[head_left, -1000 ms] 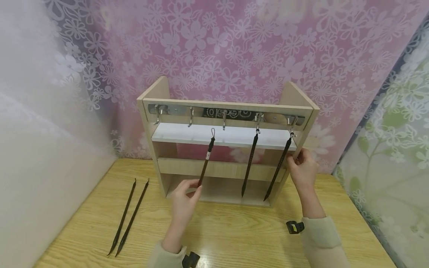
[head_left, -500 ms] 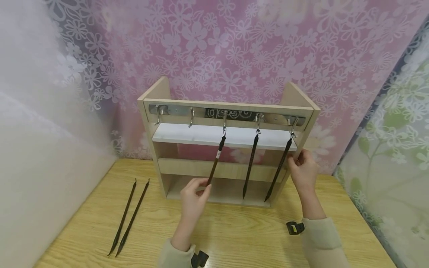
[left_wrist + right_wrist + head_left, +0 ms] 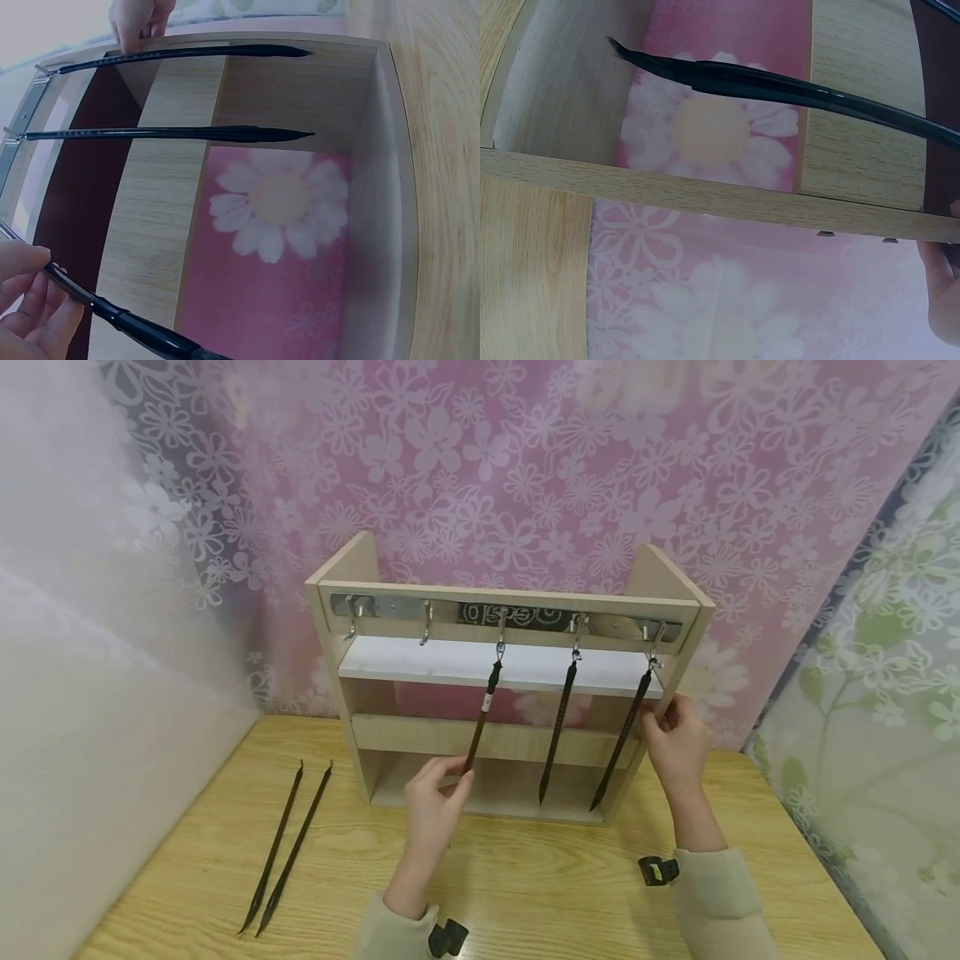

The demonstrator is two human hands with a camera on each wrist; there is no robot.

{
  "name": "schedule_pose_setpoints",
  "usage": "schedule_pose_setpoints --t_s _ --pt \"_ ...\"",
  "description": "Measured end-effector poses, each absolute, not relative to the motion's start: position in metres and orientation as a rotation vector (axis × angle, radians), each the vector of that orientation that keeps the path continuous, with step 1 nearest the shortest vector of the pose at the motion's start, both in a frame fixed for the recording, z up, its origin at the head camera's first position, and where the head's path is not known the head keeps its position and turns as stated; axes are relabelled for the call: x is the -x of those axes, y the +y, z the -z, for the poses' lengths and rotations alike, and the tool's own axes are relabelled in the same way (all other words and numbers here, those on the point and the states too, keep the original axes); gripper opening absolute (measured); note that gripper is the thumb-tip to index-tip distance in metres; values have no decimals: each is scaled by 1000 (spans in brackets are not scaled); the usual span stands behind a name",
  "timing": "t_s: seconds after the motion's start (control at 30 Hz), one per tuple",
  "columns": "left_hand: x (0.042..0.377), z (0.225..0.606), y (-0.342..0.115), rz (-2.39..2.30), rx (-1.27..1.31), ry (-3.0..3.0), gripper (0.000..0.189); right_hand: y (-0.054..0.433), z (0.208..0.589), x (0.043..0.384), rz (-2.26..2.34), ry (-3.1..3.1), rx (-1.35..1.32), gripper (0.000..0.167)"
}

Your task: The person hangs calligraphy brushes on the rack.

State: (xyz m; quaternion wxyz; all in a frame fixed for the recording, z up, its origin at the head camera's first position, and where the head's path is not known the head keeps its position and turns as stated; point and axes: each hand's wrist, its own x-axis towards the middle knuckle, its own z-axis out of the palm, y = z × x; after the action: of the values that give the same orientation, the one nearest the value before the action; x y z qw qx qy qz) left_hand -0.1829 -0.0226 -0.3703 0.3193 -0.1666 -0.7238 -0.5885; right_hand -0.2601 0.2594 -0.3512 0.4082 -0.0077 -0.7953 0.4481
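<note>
My left hand [image 3: 435, 797] pinches the lower handle of a brown writing brush [image 3: 480, 714], which leans with its top to the right. The brush's hanging loop [image 3: 500, 652] is at the tip of the middle hook [image 3: 502, 622]. In the left wrist view, thumb and fingers hold its shaft above the dark bristle end [image 3: 150, 331]. My right hand [image 3: 678, 743] grips the right side panel of a small wooden shelf [image 3: 495, 739]. Two dark brushes, one inner [image 3: 558, 731] and one outer [image 3: 624, 739], hang from the two right-hand hooks.
Two more dark brushes, one left [image 3: 273, 847] and one right [image 3: 300, 847], lie on the wooden table [image 3: 540, 893] left of the shelf. The two left-hand hooks, outer [image 3: 351, 618] and inner [image 3: 427, 622], hold nothing. A floral curtain [image 3: 487, 468] hangs behind.
My left hand has moved right with the brush, bringing its loop from left of the middle hook to the hook's tip. The right hand stays on the side panel.
</note>
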Motion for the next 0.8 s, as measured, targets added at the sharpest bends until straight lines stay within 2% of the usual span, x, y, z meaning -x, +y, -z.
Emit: schedule_pose_setpoints --t_s 0.2,0.47,0.8 --pt "187 375 -21 1538 439 -1904 12 260 353 260 -1117 -2003 -2 22" --pt "213 407 -20 1580 425 -1898 13 260 353 260 -1051 -2000 18 20" --pt "217 408 -15 1549 419 -1921 12 259 352 260 -1093 -1998 14 20"
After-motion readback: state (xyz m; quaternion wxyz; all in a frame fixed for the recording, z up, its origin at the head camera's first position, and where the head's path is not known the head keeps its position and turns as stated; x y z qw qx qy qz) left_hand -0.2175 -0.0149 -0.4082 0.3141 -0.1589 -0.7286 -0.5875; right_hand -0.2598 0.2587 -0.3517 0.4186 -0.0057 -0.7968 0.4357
